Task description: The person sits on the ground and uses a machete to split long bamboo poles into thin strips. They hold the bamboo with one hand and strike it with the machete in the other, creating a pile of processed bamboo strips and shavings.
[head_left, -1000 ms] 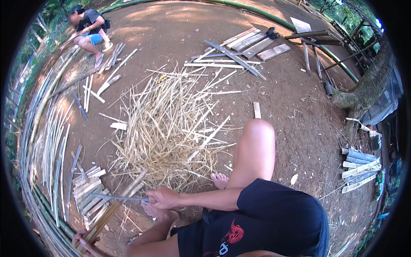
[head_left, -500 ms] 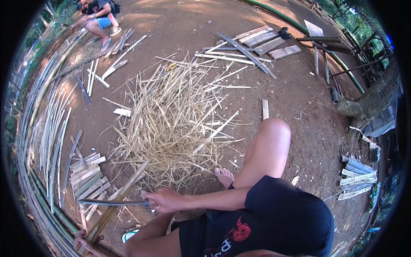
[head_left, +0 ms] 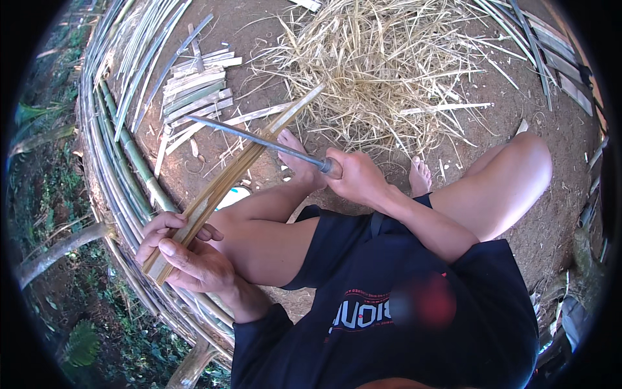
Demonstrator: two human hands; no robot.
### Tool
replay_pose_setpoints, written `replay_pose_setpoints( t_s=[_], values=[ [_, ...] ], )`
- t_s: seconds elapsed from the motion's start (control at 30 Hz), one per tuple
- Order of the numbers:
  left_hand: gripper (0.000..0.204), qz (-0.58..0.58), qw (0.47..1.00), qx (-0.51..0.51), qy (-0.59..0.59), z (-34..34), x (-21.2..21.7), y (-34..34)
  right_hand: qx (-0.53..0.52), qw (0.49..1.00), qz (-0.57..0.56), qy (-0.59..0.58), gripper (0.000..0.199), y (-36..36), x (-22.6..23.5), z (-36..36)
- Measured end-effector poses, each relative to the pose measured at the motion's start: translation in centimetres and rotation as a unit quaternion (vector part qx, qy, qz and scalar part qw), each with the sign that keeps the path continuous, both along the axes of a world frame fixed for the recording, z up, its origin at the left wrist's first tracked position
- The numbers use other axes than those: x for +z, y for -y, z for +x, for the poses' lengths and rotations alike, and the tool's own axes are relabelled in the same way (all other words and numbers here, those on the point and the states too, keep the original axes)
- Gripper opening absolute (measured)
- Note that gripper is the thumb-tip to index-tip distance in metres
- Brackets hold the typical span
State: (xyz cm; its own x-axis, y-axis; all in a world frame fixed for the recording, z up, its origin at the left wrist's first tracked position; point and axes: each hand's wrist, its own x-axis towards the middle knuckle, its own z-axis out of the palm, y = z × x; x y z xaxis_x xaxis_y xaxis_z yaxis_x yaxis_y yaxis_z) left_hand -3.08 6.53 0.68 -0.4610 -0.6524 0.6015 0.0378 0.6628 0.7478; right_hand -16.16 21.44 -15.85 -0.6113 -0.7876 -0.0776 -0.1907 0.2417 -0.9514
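In the head view, a bundle of bamboo strips [head_left: 223, 185] was held at its near end by the left hand [head_left: 184, 256], the fingers wrapped closed around it beside the left thigh. From that grip the bundle ran up and to the right, across the bent left leg, its far end reaching the edge of a heap of pale shavings [head_left: 389, 65] on the dirt ground [head_left: 505, 117]. A long knife [head_left: 259, 139] was gripped at its handle by the right hand [head_left: 356, 178], closed tight around it above the left knee. The blade was stretched out to the upper left and was laid across the bundle well above the left hand's grip, roughly at mid-length. A stack of short cut slats [head_left: 194, 87] was seen on the ground beyond the blade tip, and long bamboo poles [head_left: 116, 142] were curved along the left side. Bare feet were placed near the shavings.
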Motion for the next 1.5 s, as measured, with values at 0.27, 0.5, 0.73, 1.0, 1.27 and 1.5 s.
replay_pose_setpoints(
  t_s=[0.27,0.5,0.73,1.0,1.27,1.5],
  values=[
    [0.025,-0.015,1.000,0.011,-0.002,0.6,-0.4,-0.6,-0.002,0.998,0.062,0.023,0.011,-0.3,-2.2,-1.1],
    [0.024,-0.034,0.999,0.006,-0.019,0.4,-0.8,0.3,0.024,1.000,-0.008,-0.017,0.011,-1.2,-0.6,-0.6],
    [0.026,-0.010,0.999,0.019,-0.027,1.1,-1.0,1.3,0.023,0.998,-0.005,-0.054,0.006,0.6,-0.1,-1.0],
    [0.025,-0.008,0.998,0.049,-0.048,1.1,-1.4,0.5,0.011,0.999,0.010,-0.050,0.008,1.3,-2.7,-1.9],
    [0.024,-0.025,0.998,0.040,-0.042,1.7,-1.6,0.9,-0.024,0.996,0.089,-0.006,0.006,1.3,-5.7,-3.4],
    [0.023,-0.017,0.998,0.043,-0.042,1.2,-1.6,0.8,0.019,0.999,0.027,-0.033,0.004,1.4,-5.3,-2.2]
  ],
)
